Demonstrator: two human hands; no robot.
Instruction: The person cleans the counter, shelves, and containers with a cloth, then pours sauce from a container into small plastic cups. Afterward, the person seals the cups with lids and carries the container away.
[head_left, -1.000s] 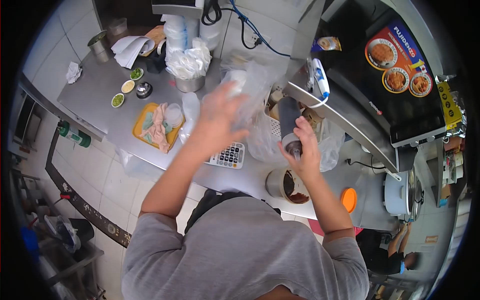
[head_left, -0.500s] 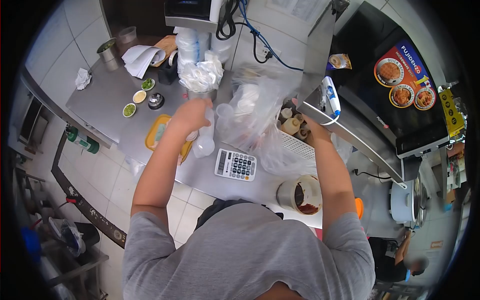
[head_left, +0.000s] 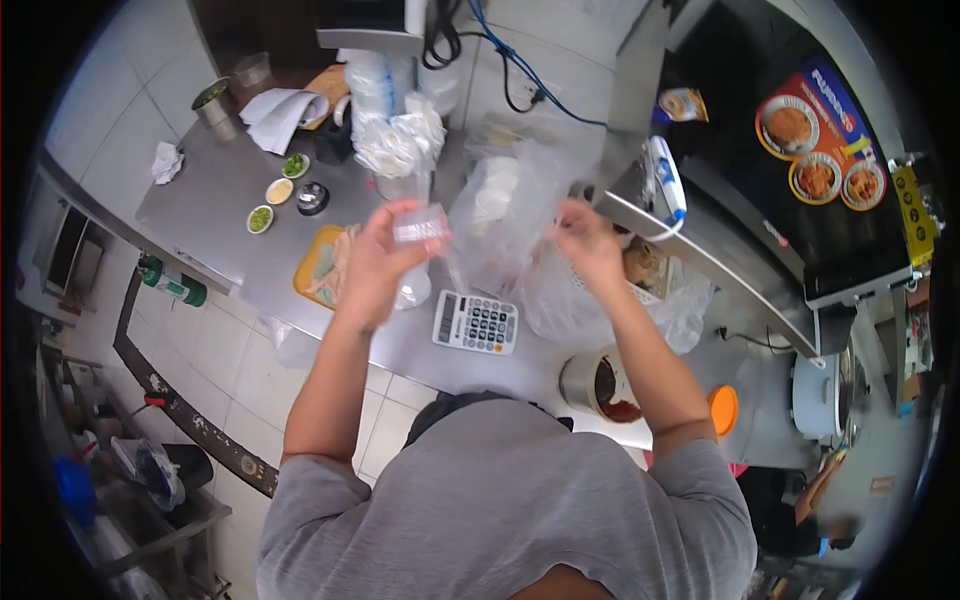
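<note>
My left hand [head_left: 388,250] is closed around a small clear plastic container [head_left: 420,228], lifted above the counter and somewhat blurred. My right hand [head_left: 590,245] has its fingers drawn together beside a clear plastic bag [head_left: 505,215]. Whether anything is in those fingers I cannot make out. Below and between both hands lies a white calculator [head_left: 475,323]. A yellow tray [head_left: 312,268] with a cloth [head_left: 343,262] on it is left of my left hand, partly hidden by it.
Small bowls, including one of chopped greens [head_left: 260,219], stand at left beside a call bell [head_left: 312,198]. A steel pot with dark sauce [head_left: 585,385] is near the front edge. A metal shelf edge [head_left: 720,268] and microwave [head_left: 800,150] flank the right. Another person [head_left: 800,515] is at far right.
My left hand has risen rightward from the clear containers, now holding one. My right hand has come out from beside the bottle basket and moved left toward the bag.
</note>
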